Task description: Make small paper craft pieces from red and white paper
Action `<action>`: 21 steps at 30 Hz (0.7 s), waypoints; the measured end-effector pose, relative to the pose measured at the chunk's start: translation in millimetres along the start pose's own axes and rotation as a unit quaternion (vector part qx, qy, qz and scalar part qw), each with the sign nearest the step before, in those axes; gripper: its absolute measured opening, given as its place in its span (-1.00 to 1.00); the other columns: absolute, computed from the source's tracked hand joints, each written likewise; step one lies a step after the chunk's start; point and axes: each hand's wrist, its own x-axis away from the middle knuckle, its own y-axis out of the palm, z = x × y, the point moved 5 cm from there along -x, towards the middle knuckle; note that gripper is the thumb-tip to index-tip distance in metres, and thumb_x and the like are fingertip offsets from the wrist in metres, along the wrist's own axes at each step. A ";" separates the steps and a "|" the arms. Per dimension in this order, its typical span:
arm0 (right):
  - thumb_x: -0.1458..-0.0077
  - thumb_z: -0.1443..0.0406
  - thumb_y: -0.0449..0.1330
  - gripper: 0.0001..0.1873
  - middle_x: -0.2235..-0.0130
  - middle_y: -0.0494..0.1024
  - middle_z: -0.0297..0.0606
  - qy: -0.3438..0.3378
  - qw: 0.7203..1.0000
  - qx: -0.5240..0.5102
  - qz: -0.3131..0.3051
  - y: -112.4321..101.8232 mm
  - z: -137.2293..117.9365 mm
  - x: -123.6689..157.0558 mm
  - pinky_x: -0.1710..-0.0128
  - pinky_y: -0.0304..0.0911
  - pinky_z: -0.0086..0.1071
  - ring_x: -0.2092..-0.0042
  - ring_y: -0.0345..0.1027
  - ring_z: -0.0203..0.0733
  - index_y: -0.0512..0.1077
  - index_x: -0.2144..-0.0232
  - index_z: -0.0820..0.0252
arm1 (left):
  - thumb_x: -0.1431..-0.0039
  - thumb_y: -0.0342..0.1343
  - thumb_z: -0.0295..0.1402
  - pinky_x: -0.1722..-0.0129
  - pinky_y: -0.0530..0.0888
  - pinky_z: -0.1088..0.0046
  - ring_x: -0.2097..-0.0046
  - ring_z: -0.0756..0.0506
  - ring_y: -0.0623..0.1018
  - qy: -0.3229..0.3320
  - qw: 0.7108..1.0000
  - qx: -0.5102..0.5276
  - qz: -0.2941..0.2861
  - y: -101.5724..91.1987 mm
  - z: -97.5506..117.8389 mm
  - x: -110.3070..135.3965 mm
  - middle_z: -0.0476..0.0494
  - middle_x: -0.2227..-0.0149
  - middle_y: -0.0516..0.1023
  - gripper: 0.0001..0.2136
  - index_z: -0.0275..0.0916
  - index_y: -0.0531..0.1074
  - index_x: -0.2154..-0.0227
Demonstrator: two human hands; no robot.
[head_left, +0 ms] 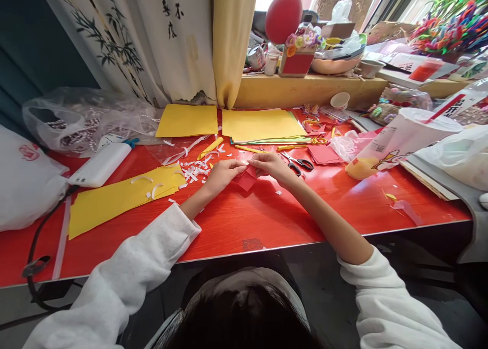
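Note:
A small folded piece of red paper (pixel 246 180) is held just above the red table (pixel 244 222). My left hand (pixel 224 175) pinches its upper left side, and my right hand (pixel 272 167) grips the upper right side. The fingertips of both hands nearly meet at its top edge, where a bit of white shows. Just right of my right hand lie black-handled scissors (pixel 299 162). Beyond them rests a stack of red paper squares (pixel 325 154). White paper scraps (pixel 195 170) are scattered beside my left hand.
Yellow paper sheets (pixel 263 124) lie at the back, with yellow strips (pixel 125 196) at left. A white power strip (pixel 101 165) and plastic bag (pixel 28 181) sit far left. A tall drink cup (pixel 400 135) leans at right. A red balloon (pixel 283 17) is above the crowded windowsill.

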 end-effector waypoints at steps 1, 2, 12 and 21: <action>0.08 0.09 0.29 -0.67 0.53 0.44 -0.32 -0.011 1.000 0.006 0.006 -0.2 -0.9 0.1 0.43 0.31 -0.42 0.47 0.34 -0.31 0.38 0.53 0.27 | -0.05 0.13 -0.19 0.27 0.38 0.50 0.28 -0.04 0.48 -0.004 1.000 0.008 -0.001 0.2 0.3 0.0 -0.13 0.30 0.57 -0.72 -0.32 0.54 0.31; 0.07 0.09 0.28 -0.66 0.53 0.43 -0.32 -0.023 1.000 0.014 0.014 -0.7 -1.9 0.3 0.43 0.29 -0.43 0.47 0.33 -0.31 0.38 0.52 0.27 | -0.04 0.13 -0.17 0.29 0.38 0.50 0.30 -0.04 0.48 -0.011 1.000 0.020 -0.004 0.5 0.3 -0.1 -0.13 0.32 0.56 -0.71 -0.32 0.53 0.32; 0.10 0.04 0.27 -0.63 0.53 0.37 -0.34 -0.023 0.999 0.038 -0.014 1.3 -3.4 0.2 0.40 0.32 -0.40 0.45 0.29 -0.31 0.37 0.53 0.26 | -0.01 0.16 -0.14 0.37 0.34 0.52 0.39 0.00 0.43 -0.028 0.999 0.034 -0.006 0.0 -4.5 -2.1 -0.08 0.43 0.51 -0.69 -0.34 0.52 0.40; 0.04 0.10 0.22 -0.68 0.55 0.35 -0.37 -0.056 0.996 0.072 -0.006 1.5 -7.6 1.9 0.48 0.19 -0.44 0.49 0.24 -0.35 0.37 0.54 0.27 | 0.08 0.23 -0.19 0.41 0.38 0.52 0.42 0.02 0.44 -0.065 0.991 0.114 -0.029 4.0 1.4 1.3 -0.05 0.46 0.50 -0.71 -0.35 0.51 0.41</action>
